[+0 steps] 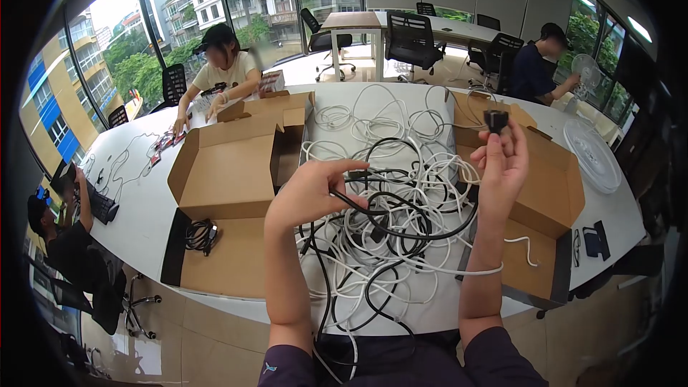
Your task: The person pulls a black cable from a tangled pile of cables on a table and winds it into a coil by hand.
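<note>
Raised at the right, my right hand (505, 161) pinches a black power plug (495, 121) between thumb and fingers, prongs upward. Over the left of the pile, my left hand (312, 190) is curled around a black power cable (401, 233), with its index finger and thumb tips apart. This cable loops across the heap towards my right wrist. Beneath both hands lies a tangle of white cables (423, 272) mixed with black ones. A white cable also passes across my right forearm.
An open cardboard box (222, 261) at left holds a coiled black cable (201, 236). Another open box (527, 261) at right holds a short white cable (529, 249). A clear plastic reel (591, 156) and glasses (576, 247) lie further right. Several people work around the table.
</note>
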Demonstrator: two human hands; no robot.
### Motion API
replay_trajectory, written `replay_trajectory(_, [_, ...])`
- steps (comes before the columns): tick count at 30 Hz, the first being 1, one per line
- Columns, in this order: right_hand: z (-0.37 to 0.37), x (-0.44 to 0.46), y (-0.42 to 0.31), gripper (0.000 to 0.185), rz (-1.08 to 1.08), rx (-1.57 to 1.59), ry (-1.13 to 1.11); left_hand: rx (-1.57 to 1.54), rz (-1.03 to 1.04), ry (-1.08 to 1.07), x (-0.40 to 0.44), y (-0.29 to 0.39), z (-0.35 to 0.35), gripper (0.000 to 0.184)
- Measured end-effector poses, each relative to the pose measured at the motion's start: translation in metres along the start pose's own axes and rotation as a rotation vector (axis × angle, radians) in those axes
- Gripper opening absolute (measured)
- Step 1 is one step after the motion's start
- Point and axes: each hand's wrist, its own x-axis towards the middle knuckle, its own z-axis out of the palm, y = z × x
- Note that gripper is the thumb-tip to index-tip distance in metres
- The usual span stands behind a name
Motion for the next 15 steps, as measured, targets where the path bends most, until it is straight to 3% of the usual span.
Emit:
replay_trajectory(6, [0.000, 0.001, -0.006, 0.037, -0.261, 0.107, 0.305, -0.361, 0.303, -0.287, 0.001, -0.003, -0.007, 0.069])
replay_trajectory(7, [0.000, 0.002, -0.005, 0.037, -0.298, 0.094, 0.336, -0.447, 0.359, -0.244, 0.001, -0.011, -0.006, 0.072])
replay_trajectory(8, [0.000, 0.001, -0.004, 0.037, -0.294, 0.112, 0.322, -0.444, 0.292, -0.186, -0.004, -0.006, -0.009, 0.062])
replay_trajectory(10, [0.001, 0.000, -0.001, 0.039, -0.286, 0.148, 0.294, -0.694, 0.385, 0.058, -0.003, -0.014, -0.001, 0.051])
replay_trajectory(13, [0.002, 0.000, 0.009, 0.042, -0.080, -0.059, -0.120, -0.818, 0.332, 0.515, 0.007, -0.016, 0.006, 0.031])
replay_trajectory(15, [0.002, -0.004, 0.008, 0.045, 0.075, -0.272, -0.456, -0.896, 0.169, 0.594, 0.011, -0.030, 0.001, 0.031])
